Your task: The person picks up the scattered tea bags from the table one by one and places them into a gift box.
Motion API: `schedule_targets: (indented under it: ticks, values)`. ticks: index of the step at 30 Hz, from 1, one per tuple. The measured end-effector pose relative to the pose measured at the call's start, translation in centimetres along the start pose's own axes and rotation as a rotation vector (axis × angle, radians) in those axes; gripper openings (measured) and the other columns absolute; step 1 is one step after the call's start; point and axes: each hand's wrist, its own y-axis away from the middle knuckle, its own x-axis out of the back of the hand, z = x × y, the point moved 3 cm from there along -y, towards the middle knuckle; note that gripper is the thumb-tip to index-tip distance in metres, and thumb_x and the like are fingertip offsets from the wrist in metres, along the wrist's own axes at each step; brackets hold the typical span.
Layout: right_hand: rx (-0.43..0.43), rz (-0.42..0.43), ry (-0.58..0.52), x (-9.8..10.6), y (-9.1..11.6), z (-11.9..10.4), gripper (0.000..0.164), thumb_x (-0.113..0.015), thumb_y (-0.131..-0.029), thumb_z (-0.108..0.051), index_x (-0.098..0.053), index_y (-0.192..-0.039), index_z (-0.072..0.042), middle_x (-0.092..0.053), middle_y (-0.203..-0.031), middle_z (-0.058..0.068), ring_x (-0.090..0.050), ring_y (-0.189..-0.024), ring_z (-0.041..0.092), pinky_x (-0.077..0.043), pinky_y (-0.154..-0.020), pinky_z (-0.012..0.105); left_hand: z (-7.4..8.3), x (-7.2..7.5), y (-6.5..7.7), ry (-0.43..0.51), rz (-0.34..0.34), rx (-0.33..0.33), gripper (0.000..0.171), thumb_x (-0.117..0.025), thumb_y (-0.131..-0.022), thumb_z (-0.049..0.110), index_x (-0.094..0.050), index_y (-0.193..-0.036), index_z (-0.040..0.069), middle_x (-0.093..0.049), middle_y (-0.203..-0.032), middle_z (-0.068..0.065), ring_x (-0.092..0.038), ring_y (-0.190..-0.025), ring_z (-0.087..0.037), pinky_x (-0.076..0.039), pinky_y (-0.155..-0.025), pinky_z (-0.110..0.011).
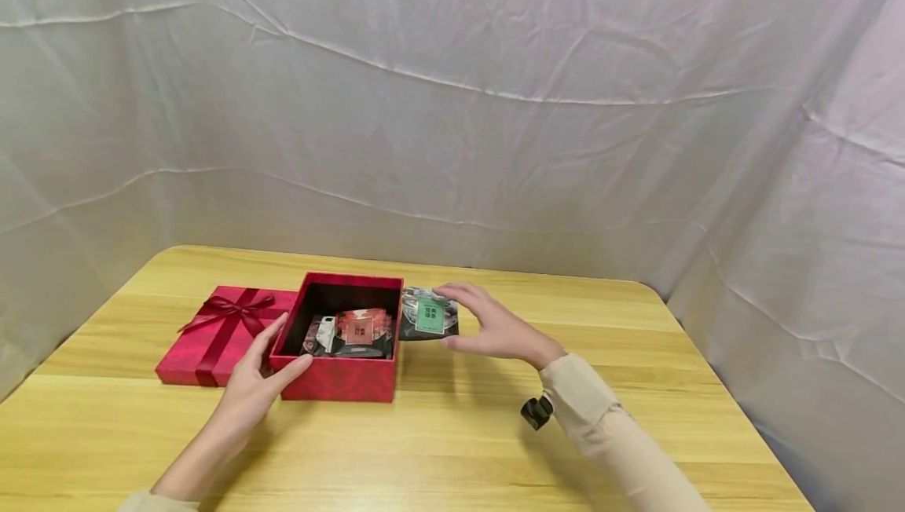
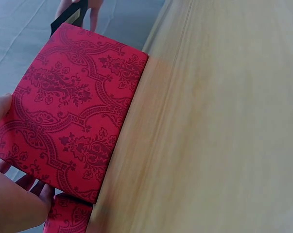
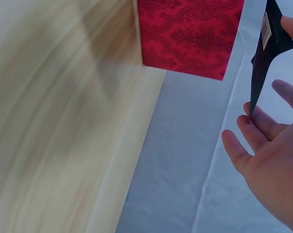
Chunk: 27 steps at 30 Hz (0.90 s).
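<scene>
A red patterned gift box (image 1: 338, 381) stands open-topped on the table, with several sachets (image 1: 360, 330) inside, the uppermost bearing a red label. My left hand (image 1: 247, 386) grips the box at its near left corner, thumb at the front rim and fingers along the left side. Just right of the box, my right hand (image 1: 491, 329) holds a dark flat sachet (image 1: 430, 316) with a green label between thumb and fingertips. In the right wrist view this sachet (image 3: 263, 63) appears edge-on, raised above the table beside the box wall.
The red box lid (image 1: 185, 347) with a dark red ribbon bow (image 1: 233, 309) lies left of the box. A small black device (image 1: 537, 412) sits at my right wrist. Grey-white cloth (image 1: 452, 143) hangs behind the wooden table (image 1: 452, 449).
</scene>
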Motion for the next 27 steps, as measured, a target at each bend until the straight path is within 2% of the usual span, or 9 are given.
schedule_targets:
  ticks: [4, 11, 27]
  values:
    - [0.012, -0.015, 0.02, -0.3, -1.2, -0.6, 0.074, -0.067, -0.084, -0.035, -0.038, -0.149, -0.016, -0.033, -0.151, 0.011, -0.028, -0.137, 0.027, -0.03, -0.105, 0.058, -0.2, 0.0, 0.0, 0.002, 0.003, 0.001, 0.082, -0.065, -0.094, 0.027, -0.013, -0.157, 0.02, -0.022, -0.154, -0.02, -0.023, -0.137, -0.036, -0.024, -0.108, -0.057]
    - [0.03, -0.03, 0.064, -0.7, -2.8, -1.6, 0.074, -0.066, -0.084, -0.035, -0.039, -0.149, -0.015, -0.033, -0.151, 0.01, -0.027, -0.138, 0.026, -0.029, -0.106, 0.056, -0.2, 0.0, 0.0, -0.003, 0.012, -0.007, 0.082, -0.066, -0.093, 0.027, -0.015, -0.157, 0.02, -0.022, -0.155, -0.02, -0.021, -0.138, -0.036, -0.021, -0.109, -0.058]
    - [0.031, -0.054, 0.116, -1.2, -5.0, -3.1, 0.073, -0.07, -0.084, -0.035, -0.04, -0.148, -0.016, -0.034, -0.15, 0.008, -0.028, -0.137, 0.023, -0.031, -0.107, 0.05, 0.0, 0.0, 0.0, 0.001, 0.012, -0.021, 0.082, -0.067, -0.093, 0.028, -0.015, -0.156, 0.019, -0.022, -0.155, -0.021, -0.019, -0.139, -0.036, -0.02, -0.109, -0.059]
